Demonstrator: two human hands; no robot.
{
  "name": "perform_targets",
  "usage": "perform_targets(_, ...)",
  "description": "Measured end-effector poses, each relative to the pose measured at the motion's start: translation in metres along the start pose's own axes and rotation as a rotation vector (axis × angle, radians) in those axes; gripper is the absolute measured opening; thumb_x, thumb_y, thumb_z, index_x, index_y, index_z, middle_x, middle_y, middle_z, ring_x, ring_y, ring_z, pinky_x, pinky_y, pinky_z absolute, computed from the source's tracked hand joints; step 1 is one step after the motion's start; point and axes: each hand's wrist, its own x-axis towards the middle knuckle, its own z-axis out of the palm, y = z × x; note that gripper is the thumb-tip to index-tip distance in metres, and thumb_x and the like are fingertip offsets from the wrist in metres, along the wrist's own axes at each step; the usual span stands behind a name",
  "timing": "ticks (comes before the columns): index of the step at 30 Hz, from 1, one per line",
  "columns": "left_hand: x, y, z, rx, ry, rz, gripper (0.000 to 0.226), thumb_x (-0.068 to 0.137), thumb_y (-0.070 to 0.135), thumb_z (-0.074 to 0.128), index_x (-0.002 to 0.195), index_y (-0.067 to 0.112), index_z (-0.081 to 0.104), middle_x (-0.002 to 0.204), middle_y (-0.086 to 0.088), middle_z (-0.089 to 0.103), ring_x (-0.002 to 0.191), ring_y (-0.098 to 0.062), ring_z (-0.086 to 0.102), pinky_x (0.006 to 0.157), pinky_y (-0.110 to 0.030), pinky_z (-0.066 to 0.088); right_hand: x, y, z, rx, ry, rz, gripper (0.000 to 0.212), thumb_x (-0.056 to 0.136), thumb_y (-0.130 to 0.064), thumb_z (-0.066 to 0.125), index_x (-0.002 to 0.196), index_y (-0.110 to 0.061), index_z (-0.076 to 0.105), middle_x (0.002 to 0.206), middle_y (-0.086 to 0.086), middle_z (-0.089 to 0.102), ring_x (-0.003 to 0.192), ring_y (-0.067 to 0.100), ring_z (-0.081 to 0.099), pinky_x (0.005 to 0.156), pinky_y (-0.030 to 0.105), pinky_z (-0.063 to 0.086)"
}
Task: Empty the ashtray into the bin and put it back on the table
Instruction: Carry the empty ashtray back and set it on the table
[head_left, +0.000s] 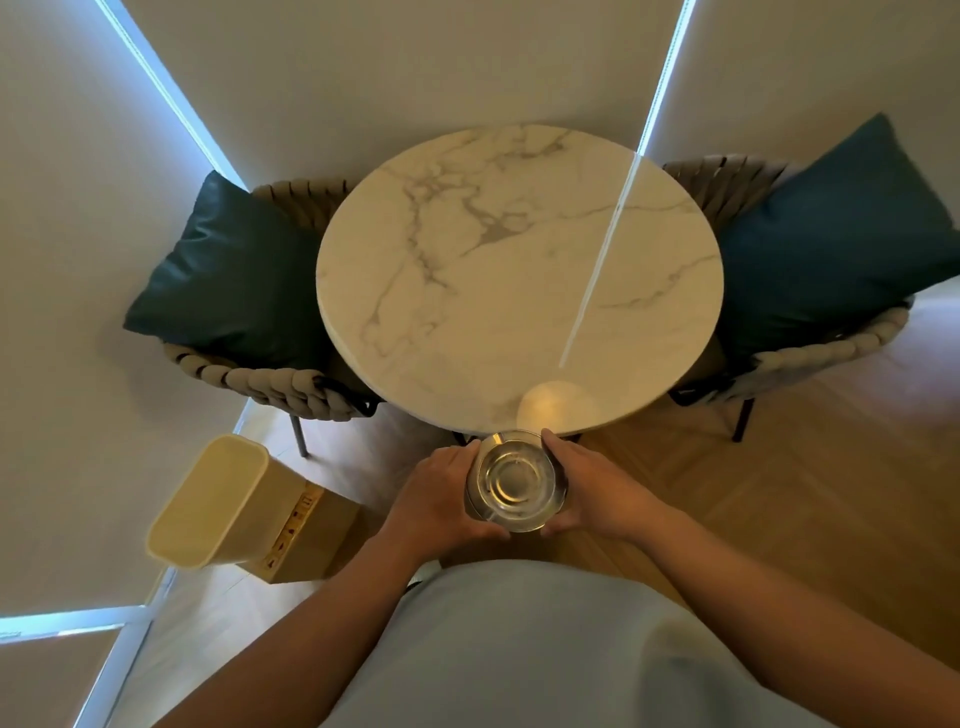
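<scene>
A round clear glass ashtray is held in the air just in front of the near edge of the round marble table. My left hand grips its left side and my right hand grips its right side. The ashtray looks empty inside; I see no ash or butts. A cream plastic bin stands on the floor to my lower left, tilted toward me, its opening facing the camera.
A cardboard box sits beside the bin. Two woven chairs with dark teal cushions flank the table. Blinds cover the windows behind. The wooden floor spreads to the right.
</scene>
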Motion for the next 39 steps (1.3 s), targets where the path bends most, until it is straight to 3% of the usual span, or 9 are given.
perform_targets(6, 0.021, 0.013, 0.003, -0.004, -0.051, 0.029, 0.102, 0.050, 0.069, 0.078, 0.137, 0.032, 0.038, 0.128, 0.009, 0.057, 0.116, -0.007, 0.048, 0.096, -0.022, 0.035, -0.009, 0.016, -0.011, 0.061, 0.039, 0.017, 0.122, 0.052, -0.049, 0.090, 0.148, -0.035, 0.016, 0.144, -0.004, 0.045, 0.128, 0.017, 0.047, 0.098, 0.026, 0.042)
perform_targets(14, 0.077, 0.004, -0.006, 0.008, -0.094, 0.072, 0.104, 0.050, 0.065, 0.082, 0.137, 0.035, 0.035, 0.126, 0.009, 0.057, 0.112, -0.007, 0.048, 0.091, -0.021, 0.034, 0.021, 0.029, -0.038, 0.068, 0.057, 0.085, 0.131, 0.054, -0.050, 0.088, 0.155, -0.026, 0.007, 0.147, 0.001, 0.044, 0.132, 0.020, 0.044, 0.107, 0.038, 0.042)
perform_targets(24, 0.173, -0.039, -0.050, 0.006, -0.088, 0.082, 0.106, 0.050, 0.065, 0.082, 0.139, 0.027, 0.039, 0.128, 0.004, 0.057, 0.114, -0.014, 0.051, 0.095, -0.026, 0.038, 0.121, 0.021, -0.085, 0.039, 0.090, 0.111, 0.127, 0.057, -0.050, 0.089, 0.154, -0.025, 0.011, 0.143, 0.001, 0.047, 0.120, 0.020, 0.051, 0.098, 0.037, 0.048)
perform_targets(29, 0.219, -0.063, -0.071, -0.016, -0.096, 0.042, 0.107, 0.048, 0.063, 0.085, 0.134, 0.044, 0.025, 0.130, 0.009, 0.056, 0.115, -0.011, 0.049, 0.092, -0.023, 0.033, 0.169, 0.018, -0.101, 0.055, 0.115, 0.146, 0.130, 0.057, -0.050, 0.088, 0.155, -0.026, 0.006, 0.151, -0.001, 0.040, 0.129, 0.021, 0.047, 0.101, 0.035, 0.045)
perform_targets(35, 0.273, -0.086, -0.085, -0.038, -0.102, -0.011, 0.110, 0.046, 0.062, 0.085, 0.136, 0.045, 0.025, 0.134, 0.009, 0.056, 0.120, -0.013, 0.050, 0.090, -0.021, 0.033, 0.225, 0.021, -0.127, 0.122, 0.140, 0.205, 0.118, 0.049, -0.044, 0.092, 0.143, -0.033, 0.022, 0.135, -0.008, 0.053, 0.114, 0.016, 0.056, 0.091, 0.035, 0.051)
perform_targets(39, 0.313, -0.096, -0.088, -0.080, -0.092, -0.040, 0.103, 0.045, 0.056, 0.088, 0.131, 0.044, 0.032, 0.127, 0.009, 0.058, 0.115, -0.012, 0.051, 0.087, -0.021, 0.034, 0.266, 0.032, -0.149, 0.103, 0.116, 0.197, 0.116, 0.049, -0.039, 0.093, 0.143, -0.029, 0.026, 0.132, -0.004, 0.055, 0.113, 0.020, 0.057, 0.091, 0.038, 0.051)
